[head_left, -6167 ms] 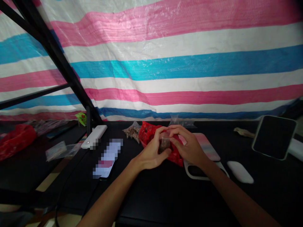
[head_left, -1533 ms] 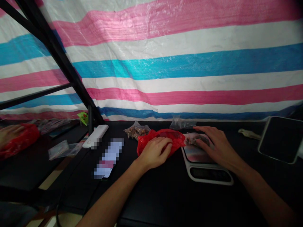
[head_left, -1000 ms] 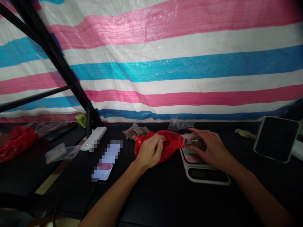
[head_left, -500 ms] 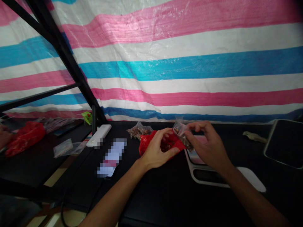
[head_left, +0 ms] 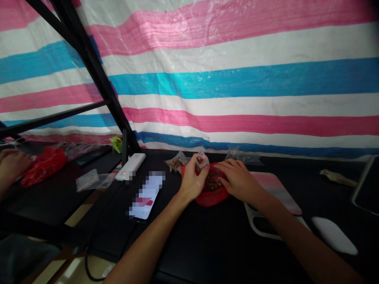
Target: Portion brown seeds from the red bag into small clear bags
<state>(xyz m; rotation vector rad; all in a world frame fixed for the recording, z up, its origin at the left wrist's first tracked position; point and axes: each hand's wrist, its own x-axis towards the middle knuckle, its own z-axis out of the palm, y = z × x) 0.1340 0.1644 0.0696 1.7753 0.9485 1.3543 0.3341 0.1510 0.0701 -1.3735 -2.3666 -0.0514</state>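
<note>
My left hand [head_left: 192, 179] pinches a small clear plastic bag [head_left: 202, 158] with brown bits in it, above the left rim of a red plastic bag [head_left: 211, 199]. The red bag lies open on the black table, and a heap of small brown pieces [head_left: 213, 182] shows inside. My right hand [head_left: 238, 175] is closed on the red bag's right rim, its fingertips curled at the opening; whether they also hold pieces is hidden. Behind my left hand sit filled clear bags [head_left: 176, 163]. A kitchen scale [head_left: 274, 189] with a pinkish, shiny top lies partly under my right forearm.
To the left are a phone [head_left: 148, 197] and a white power bank [head_left: 131, 166]. Flat clear bags [head_left: 244, 156] lie at the back. A white rounded object [head_left: 334, 235] and a dark tablet-like panel [head_left: 368, 187] are right. Another person's hand [head_left: 13, 167] is beside a red bag [head_left: 44, 165].
The small clear bag has passed from my right hand to my left. My right hand has moved left to the red bag, whose opening shows more. The view has shifted slightly left.
</note>
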